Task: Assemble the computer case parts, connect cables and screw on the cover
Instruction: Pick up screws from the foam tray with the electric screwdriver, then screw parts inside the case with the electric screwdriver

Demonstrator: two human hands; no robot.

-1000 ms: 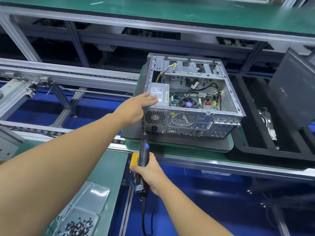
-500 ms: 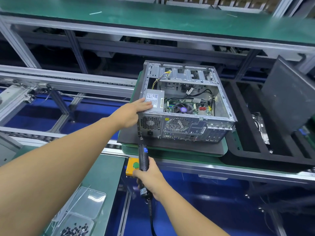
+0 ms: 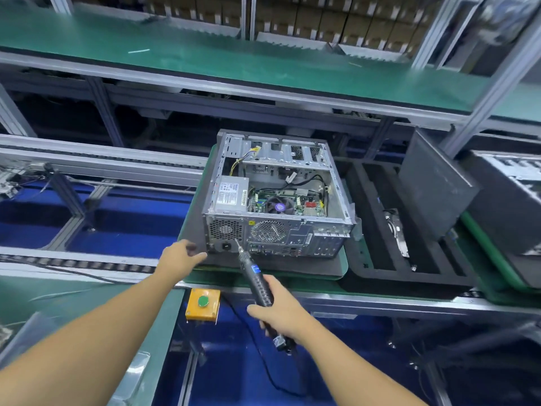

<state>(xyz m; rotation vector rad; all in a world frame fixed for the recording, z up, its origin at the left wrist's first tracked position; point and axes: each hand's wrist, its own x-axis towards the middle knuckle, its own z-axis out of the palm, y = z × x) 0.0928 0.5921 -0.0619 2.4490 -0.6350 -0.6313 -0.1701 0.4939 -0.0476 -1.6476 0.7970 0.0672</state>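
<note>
An open grey computer case (image 3: 336, 183) lies on a dark pad on a green pallet (image 3: 263, 281). Inside it I see a power supply (image 3: 232, 194), a motherboard with a round fan (image 3: 279, 206) and loose cables. My right hand (image 3: 281, 313) grips a black electric screwdriver (image 3: 254, 273). Its bit tip touches the case's rear panel beside the power socket (image 3: 226, 246). My left hand (image 3: 180, 259) reaches to the near-left bottom corner of the case, fingertips at the pad's edge. A dark side cover (image 3: 433, 183) leans at the right.
A black foam tray (image 3: 377, 271) right of the case holds a drive (image 3: 398, 232). Another case (image 3: 512, 200) stands at the far right. A yellow box with a green button (image 3: 203, 303) hangs on the conveyor rail. A clear plastic tray (image 3: 131, 376) sits on the near bench.
My left hand came off the top of the power supply and dropped to the case's near-left bottom corner. The screwdriver tilted and its tip shifted right to beside the power socket.
</note>
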